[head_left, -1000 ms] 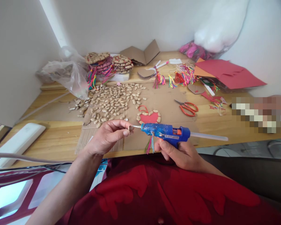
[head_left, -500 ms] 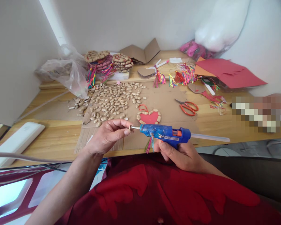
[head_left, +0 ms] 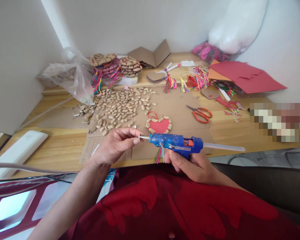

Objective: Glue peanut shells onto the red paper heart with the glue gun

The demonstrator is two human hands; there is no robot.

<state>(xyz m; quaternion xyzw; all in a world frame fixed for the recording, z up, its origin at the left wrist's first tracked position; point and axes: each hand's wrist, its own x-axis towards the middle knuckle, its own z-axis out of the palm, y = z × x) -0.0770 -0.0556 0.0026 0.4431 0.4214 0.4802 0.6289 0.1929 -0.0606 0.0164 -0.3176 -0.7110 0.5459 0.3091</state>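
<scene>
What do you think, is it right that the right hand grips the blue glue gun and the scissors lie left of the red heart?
Not quite: the scissors lie to the right of the red heart, as the head view shows. The right hand does grip the blue glue gun.

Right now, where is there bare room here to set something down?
Free: the cardboard between the peanuts and the scissors, and the wood between the white strip and the cardboard's left edge. Crowded: among the peanuts, and along the back, with peanut rounds, tassels and red paper.
</scene>
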